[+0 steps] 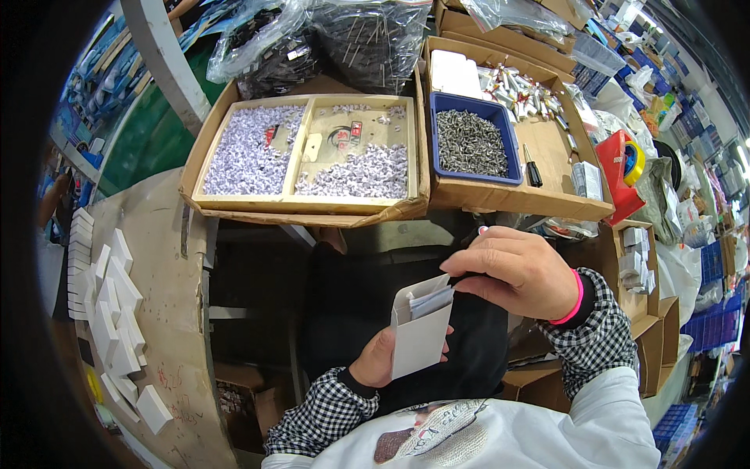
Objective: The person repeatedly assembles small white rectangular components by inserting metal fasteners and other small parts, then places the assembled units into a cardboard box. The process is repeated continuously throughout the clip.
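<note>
A slim white box [416,345] with its top flap raised stands upright over my lap. My left hand [376,359] is wrapped round it from the left and behind. Folded white and bluish material [430,302] sticks out of the box's top opening. My right hand [516,270] is at the upper right of this opening, thumb and fingers pressed together. Whatever lies between those fingertips is too small or hidden to name. A small pale, pinkish thing [482,230] shows by the right index finger; I cannot tell what it is.
Ahead, a two-part wooden tray [300,148] holds small white pieces. A blue bin [517,148] of small metal screws sits beside it, with a black-handled screwdriver [533,170] and a red tape dispenser [619,180] further right. Several white boxes [117,301] lie on the left table [168,266].
</note>
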Available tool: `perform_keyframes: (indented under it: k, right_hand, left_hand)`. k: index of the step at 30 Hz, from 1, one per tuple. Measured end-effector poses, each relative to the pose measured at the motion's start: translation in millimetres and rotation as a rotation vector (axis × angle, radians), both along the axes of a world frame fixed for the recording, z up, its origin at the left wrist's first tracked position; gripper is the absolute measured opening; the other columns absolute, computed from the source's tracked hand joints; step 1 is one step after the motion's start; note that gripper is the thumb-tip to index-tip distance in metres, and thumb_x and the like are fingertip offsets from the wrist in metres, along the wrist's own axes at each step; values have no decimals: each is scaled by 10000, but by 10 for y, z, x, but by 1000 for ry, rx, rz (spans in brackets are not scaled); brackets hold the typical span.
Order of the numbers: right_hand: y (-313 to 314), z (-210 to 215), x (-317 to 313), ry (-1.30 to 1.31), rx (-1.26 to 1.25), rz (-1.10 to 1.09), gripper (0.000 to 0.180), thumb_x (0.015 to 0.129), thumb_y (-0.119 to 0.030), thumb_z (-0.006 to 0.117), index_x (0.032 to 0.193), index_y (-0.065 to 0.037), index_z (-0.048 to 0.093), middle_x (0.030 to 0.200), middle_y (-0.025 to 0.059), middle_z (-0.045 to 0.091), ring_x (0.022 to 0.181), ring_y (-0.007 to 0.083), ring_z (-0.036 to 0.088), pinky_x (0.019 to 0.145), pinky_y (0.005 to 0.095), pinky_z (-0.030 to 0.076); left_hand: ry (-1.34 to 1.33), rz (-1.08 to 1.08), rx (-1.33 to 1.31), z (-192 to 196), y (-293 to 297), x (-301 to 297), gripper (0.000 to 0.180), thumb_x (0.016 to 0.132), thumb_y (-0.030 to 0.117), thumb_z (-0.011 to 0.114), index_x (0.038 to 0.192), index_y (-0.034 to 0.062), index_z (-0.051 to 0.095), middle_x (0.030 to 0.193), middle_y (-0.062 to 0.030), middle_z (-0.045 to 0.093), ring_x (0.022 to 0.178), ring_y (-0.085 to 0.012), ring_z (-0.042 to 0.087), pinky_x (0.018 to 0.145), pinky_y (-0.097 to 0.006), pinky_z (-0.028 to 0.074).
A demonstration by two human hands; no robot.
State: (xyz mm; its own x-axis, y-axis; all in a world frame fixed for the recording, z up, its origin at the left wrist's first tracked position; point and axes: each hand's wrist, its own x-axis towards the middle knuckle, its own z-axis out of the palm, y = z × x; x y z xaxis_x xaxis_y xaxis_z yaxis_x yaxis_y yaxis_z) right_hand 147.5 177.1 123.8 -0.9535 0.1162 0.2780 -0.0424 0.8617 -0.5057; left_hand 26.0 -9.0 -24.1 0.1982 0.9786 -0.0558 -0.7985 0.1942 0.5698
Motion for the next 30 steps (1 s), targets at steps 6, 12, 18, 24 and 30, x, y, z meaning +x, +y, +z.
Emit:
perform_keyframes:
  k: [6,12,18,24,30]
  right_hand:
    - [-146,-256,43,-54,-28,32,205,816,-159,646,1017,-122,660,782,63,662,675,224,643,581,307,518]
    - [-167,-240,81,-179,-197,2,216,835,-211,654,1023,-106,666,793,87,678,637,246,652,550,291,519]
    - [-207,-403,133,-143,-288,-2,283,734,-209,762,964,-80,659,880,72,669,582,190,609,538,267,500]
    - [-571,-1010,287,-10,-782,-407,330,761,-71,724,1066,-11,615,1007,112,638,873,198,648,783,283,522]
    - [-1149,-1604,452,130,-1280,-611,447,827,-13,656,1243,19,495,1087,97,594,940,138,617,813,255,519]
  left_hand:
    - [72,4,8,-48,-17,24,943,798,712,437,1364,-30,302,1265,-179,458,1100,-228,531,954,-365,446]
    - [95,-4,3,-90,-4,21,959,792,728,442,1387,-4,272,1280,-149,451,1122,-227,513,966,-357,424]
    - [68,73,55,-79,2,103,1041,686,728,588,1395,39,259,1262,-171,481,1066,-293,567,930,-407,472]
    - [154,262,-93,-275,-274,165,691,921,381,535,1424,27,220,1337,-120,446,1204,-207,463,1013,-347,367]
    - [335,432,-260,-358,-525,285,496,948,117,507,1403,49,319,1306,-133,496,1164,-180,501,981,-311,401]
